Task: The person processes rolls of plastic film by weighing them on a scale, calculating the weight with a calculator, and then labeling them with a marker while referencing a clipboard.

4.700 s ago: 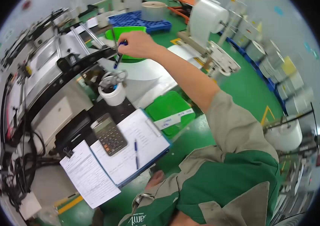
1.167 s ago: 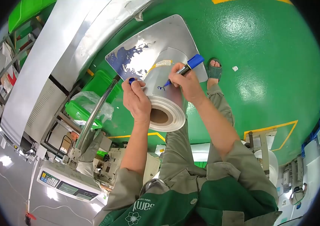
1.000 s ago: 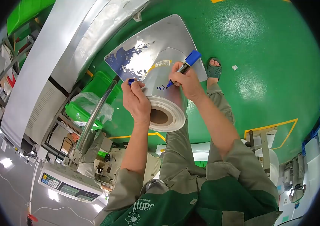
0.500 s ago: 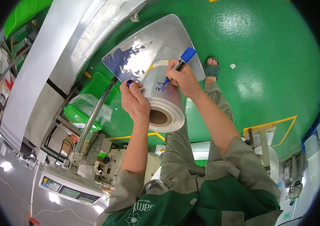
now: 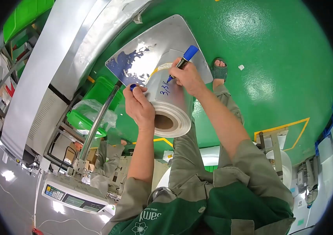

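A roll of clear plastic film lies on a metal weighing platform, its hollow core facing me. My right hand grips a blue marker, its tip on the film beside blue handwriting that reads like "3,3" and a further stroke. My left hand rests against the roll's left side, a blue marker cap pinched between thumb and finger. Above the writing, a pale label strip with yellow crosses the roll.
A scale display with keypad stands at lower left, joined by a metal pole. Green bins, one with a plastic bag, sit behind the pole. A long pale machine panel runs along the left. A sandalled foot is right of the platform.
The marker tip has moved up the film, adding a stroke after the "3,3". My left hand keeps its place on the roll with the cap.
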`<action>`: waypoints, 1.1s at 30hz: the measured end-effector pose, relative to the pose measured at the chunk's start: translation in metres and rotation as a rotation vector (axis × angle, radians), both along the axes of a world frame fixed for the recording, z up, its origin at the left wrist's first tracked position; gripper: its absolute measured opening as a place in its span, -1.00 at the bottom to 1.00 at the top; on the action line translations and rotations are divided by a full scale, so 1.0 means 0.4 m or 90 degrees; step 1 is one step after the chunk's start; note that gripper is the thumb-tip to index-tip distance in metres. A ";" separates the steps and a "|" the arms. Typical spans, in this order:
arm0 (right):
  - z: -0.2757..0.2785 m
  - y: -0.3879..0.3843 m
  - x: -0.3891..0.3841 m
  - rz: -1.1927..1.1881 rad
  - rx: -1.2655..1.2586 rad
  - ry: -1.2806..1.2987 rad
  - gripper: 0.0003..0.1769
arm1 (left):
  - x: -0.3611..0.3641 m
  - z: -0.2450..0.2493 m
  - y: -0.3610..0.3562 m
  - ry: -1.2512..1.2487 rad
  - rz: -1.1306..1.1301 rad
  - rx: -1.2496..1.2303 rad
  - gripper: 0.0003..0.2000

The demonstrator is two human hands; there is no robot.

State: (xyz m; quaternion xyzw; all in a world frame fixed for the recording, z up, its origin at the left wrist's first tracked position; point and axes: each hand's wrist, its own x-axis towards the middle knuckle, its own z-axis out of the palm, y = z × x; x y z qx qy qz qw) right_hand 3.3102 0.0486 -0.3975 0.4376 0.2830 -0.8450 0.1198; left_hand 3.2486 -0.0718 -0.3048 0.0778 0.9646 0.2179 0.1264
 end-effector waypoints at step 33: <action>-0.134 0.032 0.050 -0.195 0.105 -0.034 -0.81 | 0.002 0.001 0.004 -0.018 0.003 -0.001 -0.73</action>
